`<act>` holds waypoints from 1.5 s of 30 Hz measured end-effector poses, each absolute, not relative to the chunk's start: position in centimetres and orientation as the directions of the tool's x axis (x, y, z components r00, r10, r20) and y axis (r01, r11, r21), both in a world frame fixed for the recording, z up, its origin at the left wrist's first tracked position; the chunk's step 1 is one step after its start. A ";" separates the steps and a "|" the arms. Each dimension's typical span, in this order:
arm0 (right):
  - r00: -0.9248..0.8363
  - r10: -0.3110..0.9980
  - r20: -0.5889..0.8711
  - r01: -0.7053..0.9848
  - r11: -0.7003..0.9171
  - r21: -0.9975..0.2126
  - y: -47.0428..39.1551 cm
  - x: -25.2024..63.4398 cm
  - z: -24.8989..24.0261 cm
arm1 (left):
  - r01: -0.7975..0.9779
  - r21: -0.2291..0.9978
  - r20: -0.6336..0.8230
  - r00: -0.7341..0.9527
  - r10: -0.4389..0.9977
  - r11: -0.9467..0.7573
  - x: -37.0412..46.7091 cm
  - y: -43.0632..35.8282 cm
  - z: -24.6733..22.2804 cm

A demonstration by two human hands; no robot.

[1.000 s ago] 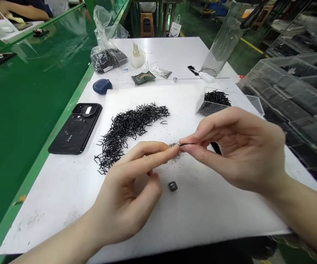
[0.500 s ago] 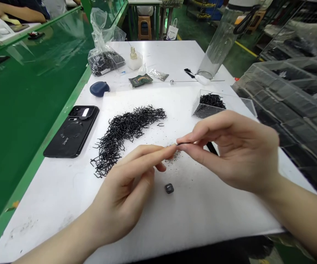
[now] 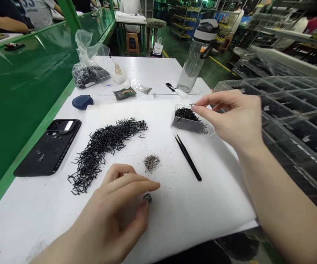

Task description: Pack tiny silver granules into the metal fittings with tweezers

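Note:
Between the thumb and fingertips of my right hand (image 3: 227,113) is a small black wire piece (image 3: 192,105), held just above the right side of a clear box (image 3: 192,126) of black pieces. My left hand (image 3: 120,205) is low over the white foam sheet (image 3: 191,209), its fingers apart and holding nothing. A small dark square block (image 3: 147,198) lies by its thumb tip. Beyond that hand are a pile of tiny brownish grains (image 3: 151,162) and a long heap of forked black wire pieces (image 3: 106,141). Black tweezers (image 3: 188,158) lie below the box.
A black phone (image 3: 48,148) and a blue rounded object (image 3: 83,102) are at left. Farther back stand a plastic bag (image 3: 89,69), a small bottle (image 3: 118,73) and a tall clear bottle (image 3: 192,60). Compartment trays (image 3: 292,110) line the right; people sit behind.
My right hand has moved away from my left fingertips to the clear box, carrying the small piece. My left hand has lowered, with its fingers apart. The tweezers and grains are uncovered; the view has shifted.

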State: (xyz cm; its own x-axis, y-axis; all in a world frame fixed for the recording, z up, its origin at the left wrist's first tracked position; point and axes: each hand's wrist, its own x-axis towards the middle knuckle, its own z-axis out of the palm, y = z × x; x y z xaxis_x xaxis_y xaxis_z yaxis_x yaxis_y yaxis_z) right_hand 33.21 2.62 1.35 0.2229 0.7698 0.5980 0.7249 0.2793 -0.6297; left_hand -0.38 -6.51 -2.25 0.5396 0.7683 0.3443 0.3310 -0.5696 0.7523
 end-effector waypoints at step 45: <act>-0.445 0.876 0.185 0.169 0.285 -0.944 0.9 29.7 0.1 | 0.593 0.626 0.178 0.524 0.833 -0.507 0.0 -6.4 -0.3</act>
